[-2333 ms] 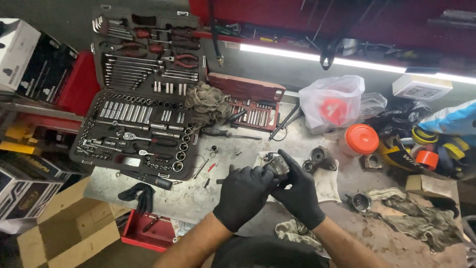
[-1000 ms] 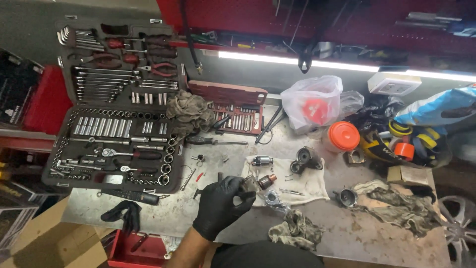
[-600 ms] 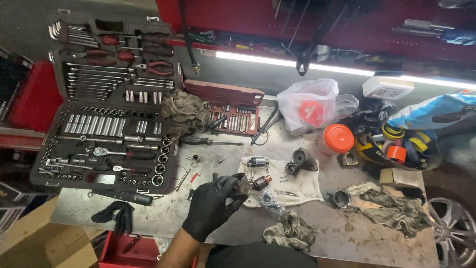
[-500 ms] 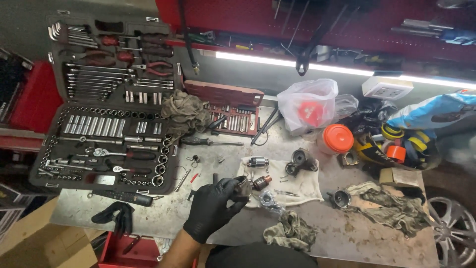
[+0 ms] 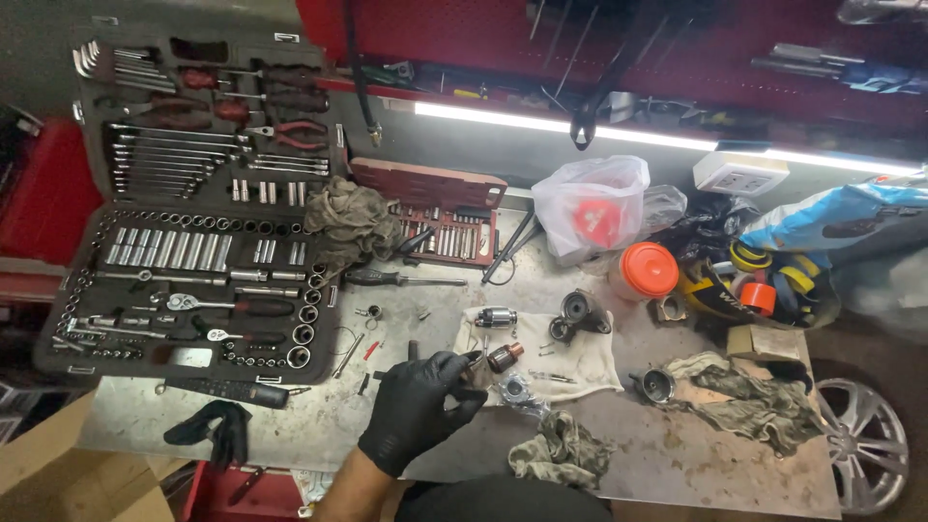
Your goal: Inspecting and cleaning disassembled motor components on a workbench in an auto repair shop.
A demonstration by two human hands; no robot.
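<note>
On the white cloth [image 5: 570,360], in the middle of the desk [image 5: 677,454], the work appears to be well into the stripping-down stage: several separate metal parts lie spread out rather than joined. A small cylindrical part [image 5: 495,317] sits at the cloth's 11 o'clock corner, a copper-ended armature piece [image 5: 505,357] lies near its centre, a dark housing [image 5: 576,313] rests at its 1 o'clock edge, and a shiny round fitting [image 5: 513,390] lies at its 6 o'clock edge.

The left hand [image 5: 418,411], in a black glove, is curled at the cloth's 9 o'clock side, fingers pinched around a small dark part [image 5: 471,365] that touches or nearly touches the armature piece; what exactly that part is cannot be made out. The right hand is not in view.

A cup-shaped metal piece [image 5: 656,385] stands apart at 3 o'clock of the cloth, beside a grimy rag [image 5: 754,406]. The open socket set [image 5: 193,280] at the desk's 9 o'clock shows most of its slots filled, and a screwdriver [image 5: 401,280] lies loose at 11 o'clock of the cloth. Judging by this, the parts are apart and dirty; cleaning and refitting seem still ahead.
</note>
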